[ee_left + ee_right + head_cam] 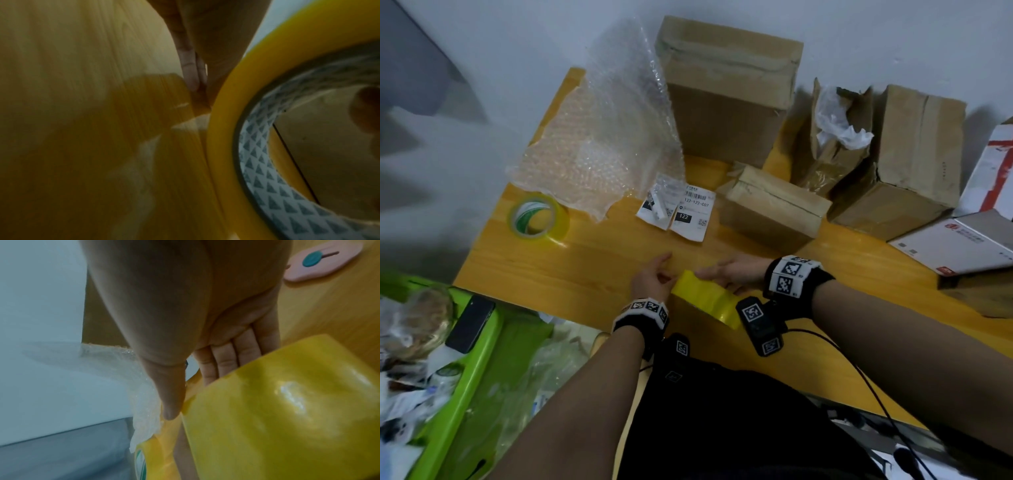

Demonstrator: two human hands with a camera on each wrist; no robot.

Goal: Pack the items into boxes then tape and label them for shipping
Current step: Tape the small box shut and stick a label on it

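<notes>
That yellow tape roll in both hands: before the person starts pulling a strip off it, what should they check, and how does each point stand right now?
1. Yellow tape roll held: ok, the right hand and left hand are both on it.
2. Free tape end found: cannot tell, the fingers hide that spot.
3. A box within reach: ok, the small box sits just beyond the hands.
4. That box closed: ok, flaps down.
5. Shipping labels at hand: ok, lying on the table.
6. Cutter nearby: ok, pink cutter beside the right hand.
</notes>
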